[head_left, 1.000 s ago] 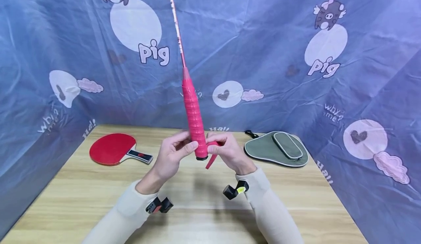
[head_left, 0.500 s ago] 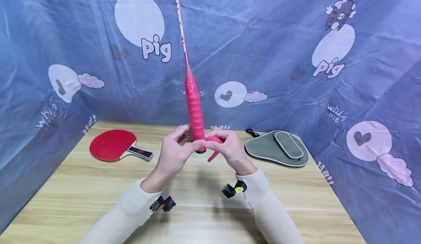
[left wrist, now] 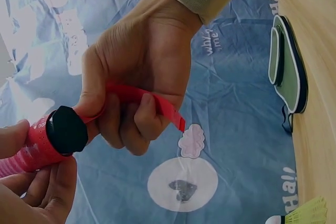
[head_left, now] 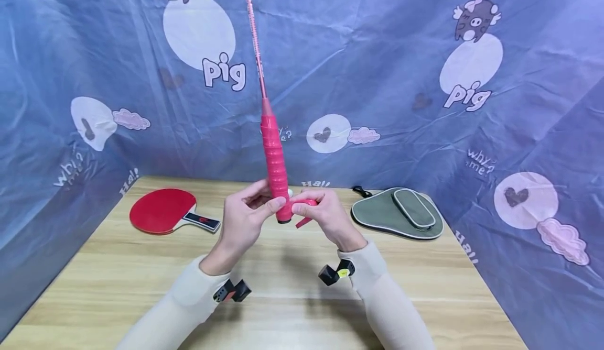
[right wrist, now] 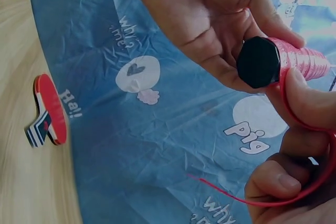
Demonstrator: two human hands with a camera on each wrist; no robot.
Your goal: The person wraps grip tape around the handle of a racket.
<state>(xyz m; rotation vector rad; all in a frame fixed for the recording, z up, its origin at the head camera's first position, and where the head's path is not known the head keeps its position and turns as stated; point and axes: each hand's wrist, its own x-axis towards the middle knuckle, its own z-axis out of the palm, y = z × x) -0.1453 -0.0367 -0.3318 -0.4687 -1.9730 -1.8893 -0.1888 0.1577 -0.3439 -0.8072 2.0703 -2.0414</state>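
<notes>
A badminton racket with a pink-wrapped handle [head_left: 274,161] stands nearly upright between the hands; its head is out of view. My left hand [head_left: 243,219] grips the handle near its lower end, thumb in front. My right hand [head_left: 325,214] pinches the loose end of the pink grip tape [head_left: 308,202] against the handle's right side. In the left wrist view, the tape [left wrist: 142,94] runs from the handle through the curled fingers of the right hand [left wrist: 139,61], with its tip hanging free. The black butt cap [right wrist: 258,62] shows bare in the right wrist view.
A red table tennis bat [head_left: 162,211] lies at the left of the wooden table [head_left: 283,297]. A green bat case [head_left: 396,214] lies at the right. A shuttlecock [left wrist: 304,216] shows in the left wrist view. Blue printed cloth [head_left: 377,77] encloses the back and sides.
The handle dipped between the thumbs, then shifted slightly left. Different markings now show on the shaft, as if the racket has turned. Both hands keep hold of handle and tape.
</notes>
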